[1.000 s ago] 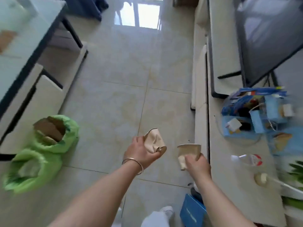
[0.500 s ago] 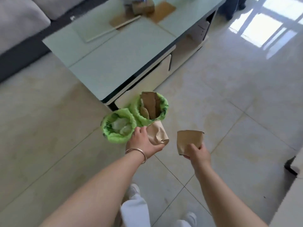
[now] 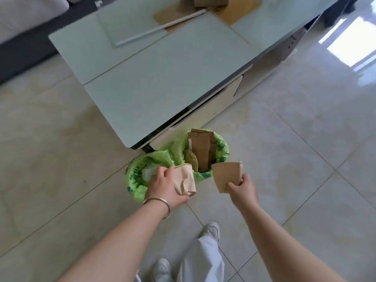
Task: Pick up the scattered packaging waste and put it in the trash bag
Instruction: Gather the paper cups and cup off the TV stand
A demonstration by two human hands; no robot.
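Note:
Two green trash bags stand on the tiled floor by the corner of a coffee table. The left trash bag (image 3: 136, 176) holds pale plastic. The right trash bag (image 3: 221, 147) is stuffed with brown cardboard pieces (image 3: 200, 151). My left hand (image 3: 164, 188) grips a crumpled brown paper cup (image 3: 184, 180) over the near rim of the left bag. My right hand (image 3: 242, 189) pinches a flattened brown paper cup (image 3: 226, 175) by its lower edge, just right of the right bag.
A glass-topped coffee table (image 3: 162, 78) fills the upper middle, with a white rod (image 3: 162, 27) and brown cardboard (image 3: 234, 9) on it. A grey sofa (image 3: 26, 21) is at the upper left. My legs and white shoes (image 3: 211, 231) are below.
The view turned from the side counter to the trash bags and closed in on them. Both hands kept hold of their cups and now hover at the bags.

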